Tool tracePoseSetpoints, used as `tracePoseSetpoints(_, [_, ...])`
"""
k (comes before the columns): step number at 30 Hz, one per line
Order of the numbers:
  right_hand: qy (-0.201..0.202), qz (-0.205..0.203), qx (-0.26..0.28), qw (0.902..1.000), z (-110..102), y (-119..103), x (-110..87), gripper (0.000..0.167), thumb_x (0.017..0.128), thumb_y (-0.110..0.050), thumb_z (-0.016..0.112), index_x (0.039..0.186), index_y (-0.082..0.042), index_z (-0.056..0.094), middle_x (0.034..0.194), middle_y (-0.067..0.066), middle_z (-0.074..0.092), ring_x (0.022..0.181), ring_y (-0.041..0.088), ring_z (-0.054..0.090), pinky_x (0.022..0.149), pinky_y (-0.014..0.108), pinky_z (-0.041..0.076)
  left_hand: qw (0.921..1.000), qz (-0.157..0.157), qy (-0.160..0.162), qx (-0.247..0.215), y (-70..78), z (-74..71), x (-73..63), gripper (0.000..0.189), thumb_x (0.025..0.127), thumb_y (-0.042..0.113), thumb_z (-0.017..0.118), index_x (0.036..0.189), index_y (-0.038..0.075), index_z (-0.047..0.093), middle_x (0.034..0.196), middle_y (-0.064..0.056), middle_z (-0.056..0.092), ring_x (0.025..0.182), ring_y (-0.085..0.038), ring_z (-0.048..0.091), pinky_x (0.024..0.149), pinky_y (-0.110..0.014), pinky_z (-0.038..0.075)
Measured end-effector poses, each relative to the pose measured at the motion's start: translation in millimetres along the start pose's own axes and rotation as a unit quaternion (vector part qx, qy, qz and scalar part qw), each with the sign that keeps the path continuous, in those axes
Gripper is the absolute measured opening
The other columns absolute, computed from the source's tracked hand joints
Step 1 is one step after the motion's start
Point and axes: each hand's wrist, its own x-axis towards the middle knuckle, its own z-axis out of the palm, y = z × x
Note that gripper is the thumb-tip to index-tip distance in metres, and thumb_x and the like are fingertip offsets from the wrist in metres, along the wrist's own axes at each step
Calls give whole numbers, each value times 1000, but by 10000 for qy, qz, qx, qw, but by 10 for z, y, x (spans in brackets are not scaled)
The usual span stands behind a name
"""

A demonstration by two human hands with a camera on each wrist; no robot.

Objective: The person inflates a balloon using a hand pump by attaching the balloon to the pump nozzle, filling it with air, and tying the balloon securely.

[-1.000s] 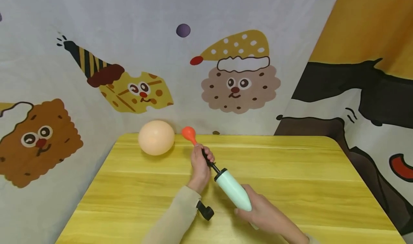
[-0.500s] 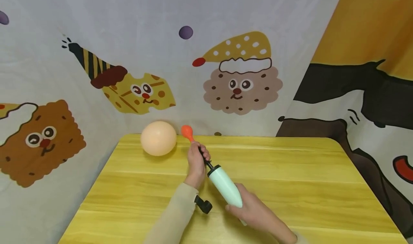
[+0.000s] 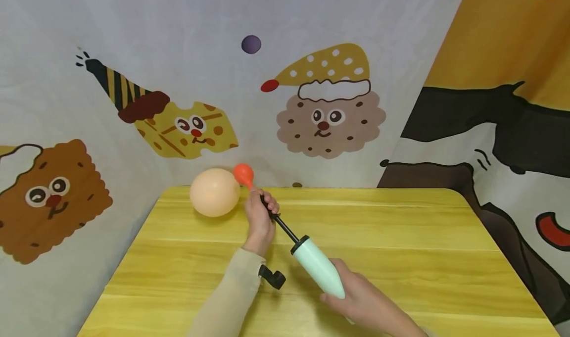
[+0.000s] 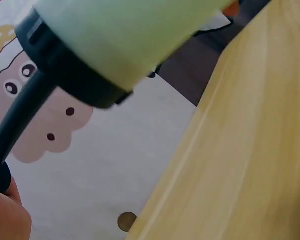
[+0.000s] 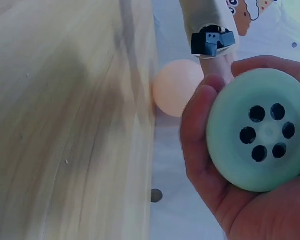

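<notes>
A mint-green balloon pump (image 3: 319,268) with a black rod slants across the head view. My right hand (image 3: 356,297) grips its green body; the right wrist view shows the fingers curled around the pump's rounded end (image 5: 260,130) with its ring of holes. Farther forward, my left hand (image 3: 260,213) holds the black nozzle end, where a small, partly filled orange-red balloon (image 3: 243,174) sticks out past the fingers. The balloon's neck is hidden in that hand. In the left wrist view the black rod (image 4: 20,117) shows between the hand and the pump's collar.
An inflated peach balloon (image 3: 214,192) rests at the table's back left corner, close beside the orange-red one. The wooden table (image 3: 401,258) ends against a hanging cloth (image 3: 200,40) printed with cartoon biscuits and cheese. A black camera mount (image 3: 272,277) sits on the left wrist.
My left hand has moved left with the orange-red balloon, toward the peach one. The right hand first shifted left, then back right. More black rod shows now, and the orange-red balloon looks slightly bigger.
</notes>
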Motion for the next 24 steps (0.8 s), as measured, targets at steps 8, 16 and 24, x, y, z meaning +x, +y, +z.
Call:
tracePoseSetpoints(8, [-82, -62, 209, 9997, 62, 26, 196, 72, 96, -30, 75, 149, 2, 38, 92, 8, 62, 61, 13, 61, 49, 33, 54, 9998, -159, -106, 116, -156, -50, -215, 32, 116, 28, 31, 89, 14, 42, 70, 5, 45, 52, -5, 41, 47, -16, 38])
tracePoseSetpoints(16, [-178, -159, 334, 9992, 6, 10, 400, 72, 95, -29, 75, 147, 5, 38, 88, 9, 61, 61, 14, 61, 49, 33, 55, 9993, -279, -134, 207, -306, -51, -346, 33, 115, 31, 32, 89, 14, 43, 70, 4, 47, 54, -6, 43, 50, -18, 39])
tracePoseSetpoints(24, [-59, -17, 604, 9982, 113, -22, 397, 73, 97, -28, 73, 151, 5, 35, 91, 9, 62, 63, 15, 61, 50, 33, 55, 9988, -289, -47, 393, -207, -34, -232, 36, 116, 30, 29, 87, 13, 43, 68, 4, 45, 50, -6, 41, 46, -17, 37])
